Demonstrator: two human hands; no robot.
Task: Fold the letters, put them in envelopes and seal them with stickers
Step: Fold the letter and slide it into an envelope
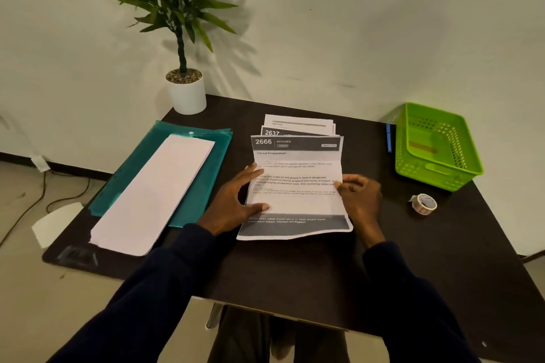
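Well left of left grip (pixel 236 200): envelopes (pixel 153 191). That grip lies apart, fingers flat, pressing left edge of letter (pixel 295 186) — thin, light, likely floppy sheet between both grips, on desk (pixel 295 274); best taken by side edges. Clamped on its right edge — right grip (pixel 358 194).

We are wearing a dark navy top with long sleeves. The left sleeve (pixel 153 289) is hanging plain and loose, wrinkling softly along the forearm and ending at the wrist. The right sleeve (pixel 413 303) is matching it in colour and cloth. The left hand (pixel 233 200) and right hand (pixel 359 194) are showing bare beyond the sleeve ends.
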